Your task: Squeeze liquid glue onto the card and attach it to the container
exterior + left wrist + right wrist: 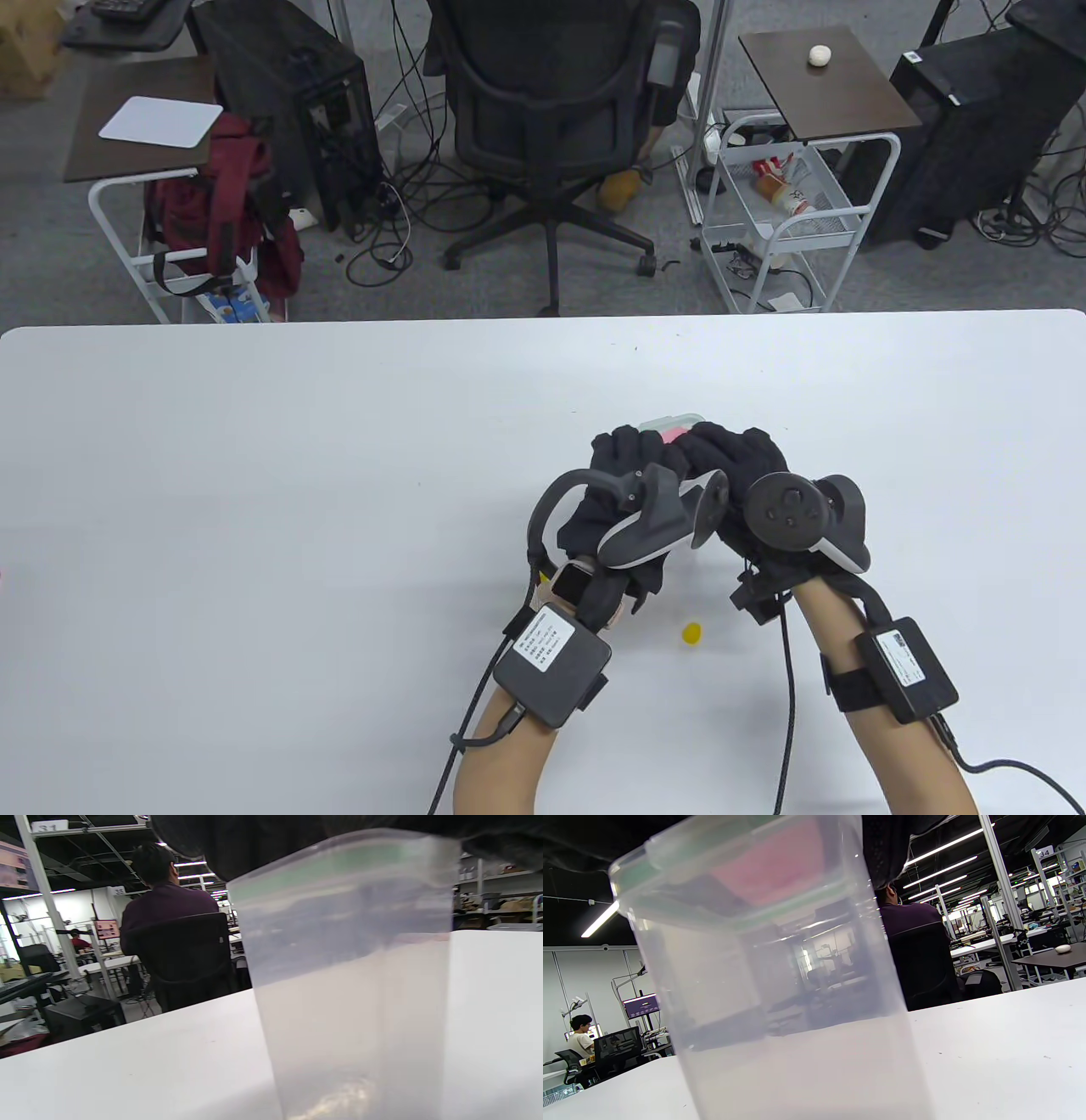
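Note:
A clear plastic container (672, 420) with a green-rimmed lid stands upright on the white table (254, 509). A pink card (674, 435) lies on its lid, mostly hidden by the hands. My left hand (628, 454) grips the container's top from the left. My right hand (731, 450) rests its fingers on the card and presses on the lid. The left wrist view shows the container wall (352, 984) close up under the glove. In the right wrist view the card (780, 866) shows pink through the container (780, 1005). No glue bottle is in sight.
A small yellow cap (692, 633) lies on the table between my forearms. The table's far edge (543, 318) runs behind the container. An office chair (543, 110) and carts stand on the floor beyond it.

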Demonstrator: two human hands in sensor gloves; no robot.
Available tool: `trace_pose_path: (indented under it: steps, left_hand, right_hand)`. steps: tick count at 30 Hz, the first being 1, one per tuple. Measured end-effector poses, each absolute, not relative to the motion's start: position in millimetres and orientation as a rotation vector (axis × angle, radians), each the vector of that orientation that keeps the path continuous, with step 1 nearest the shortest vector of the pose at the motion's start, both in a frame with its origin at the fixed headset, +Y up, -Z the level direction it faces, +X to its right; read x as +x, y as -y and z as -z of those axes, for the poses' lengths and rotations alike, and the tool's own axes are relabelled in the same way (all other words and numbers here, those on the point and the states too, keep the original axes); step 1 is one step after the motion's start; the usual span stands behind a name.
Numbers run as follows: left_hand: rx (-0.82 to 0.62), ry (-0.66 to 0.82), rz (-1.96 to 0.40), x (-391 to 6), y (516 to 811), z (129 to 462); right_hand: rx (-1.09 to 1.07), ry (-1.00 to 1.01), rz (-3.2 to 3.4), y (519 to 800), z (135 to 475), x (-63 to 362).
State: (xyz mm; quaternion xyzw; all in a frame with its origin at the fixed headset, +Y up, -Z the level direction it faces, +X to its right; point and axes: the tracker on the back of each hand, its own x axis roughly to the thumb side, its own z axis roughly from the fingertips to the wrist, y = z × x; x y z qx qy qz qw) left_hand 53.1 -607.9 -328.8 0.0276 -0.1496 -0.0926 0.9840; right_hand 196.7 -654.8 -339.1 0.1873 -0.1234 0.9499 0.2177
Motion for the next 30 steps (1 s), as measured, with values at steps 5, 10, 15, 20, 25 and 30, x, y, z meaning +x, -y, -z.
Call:
trace_pose_path:
  steps: [5,10,15,20,25,30]
  left_hand:
    - [0.025,0.332,0.106,46.4,606.5,331.4]
    - [0.049,0.408,0.109,45.2,607.0,316.4]
    - [0.106,0.447,0.174,42.3,610.5,298.8]
    - [0.067,0.409,0.085,36.8,610.8,311.2]
    - [0.051,0.294,0.163,45.3,609.1,330.5]
    - [0.016,0.307,0.075,39.3,607.4,335.4]
  right_hand:
    - [0.523,0.346,-2.627,655.1,339.0,197.0]
    - [0.518,0.336,-2.631,654.9,338.8,196.7]
    - [0.521,0.332,-2.609,656.3,338.2,196.8]
    - [0.523,0.338,-2.611,656.4,338.1,196.9]
    - [0.53,0.354,-2.604,656.8,337.8,197.1]
    - [0.528,0.354,-2.599,657.0,337.3,197.2]
